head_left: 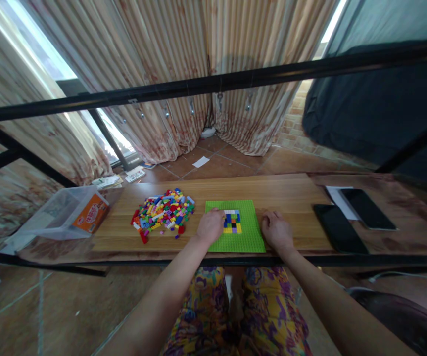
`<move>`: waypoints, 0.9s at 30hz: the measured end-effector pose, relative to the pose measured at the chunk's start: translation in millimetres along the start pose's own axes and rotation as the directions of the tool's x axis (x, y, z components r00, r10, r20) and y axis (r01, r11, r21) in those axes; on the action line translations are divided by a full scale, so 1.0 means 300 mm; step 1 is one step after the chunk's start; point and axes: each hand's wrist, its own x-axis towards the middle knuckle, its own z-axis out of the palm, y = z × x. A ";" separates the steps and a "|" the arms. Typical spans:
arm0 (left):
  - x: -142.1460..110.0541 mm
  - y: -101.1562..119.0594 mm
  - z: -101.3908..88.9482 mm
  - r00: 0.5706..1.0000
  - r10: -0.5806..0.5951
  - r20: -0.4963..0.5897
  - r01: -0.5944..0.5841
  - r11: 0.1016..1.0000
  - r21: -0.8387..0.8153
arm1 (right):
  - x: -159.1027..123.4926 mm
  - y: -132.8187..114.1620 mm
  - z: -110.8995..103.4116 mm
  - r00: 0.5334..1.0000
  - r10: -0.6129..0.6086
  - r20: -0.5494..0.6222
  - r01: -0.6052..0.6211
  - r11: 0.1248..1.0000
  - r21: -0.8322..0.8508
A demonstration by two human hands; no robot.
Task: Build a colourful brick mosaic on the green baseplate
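A green studded baseplate (252, 237) lies on the wooden board, with a patch of small toy bricks (234, 228) in blue, yellow, white and other colours built near its middle. My left hand (212, 226) is over the plate's left part, its fingers pinched together at the left edge of the patch. Whatever those fingertips hold is too small or hidden to make out. Beside the plate's right edge, my right hand (278, 231) rests on the board with its fingers curled in, and nothing shows in them.
Left of the plate spreads a pile of loose mixed bricks (165, 212). A clear plastic box (63, 212) with an orange label stands at the far left. Two dark phones (339, 228) and white paper (341, 200) lie at right. A black metal bar (213, 85) crosses beyond the board (291, 190).
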 end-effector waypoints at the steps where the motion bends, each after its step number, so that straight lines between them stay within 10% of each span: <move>1: 0.002 0.001 -0.002 1.000 -0.010 0.000 0.010 1.000 0.008 | 0.000 -0.001 -0.001 1.000 0.003 0.001 -0.003 1.000 -0.002; 27: -0.031 0.007 0.031 0.996 -0.075 -0.047 0.079 0.993 0.088 | -0.001 0.000 -0.001 1.000 0.004 -0.004 -0.004 1.000 0.023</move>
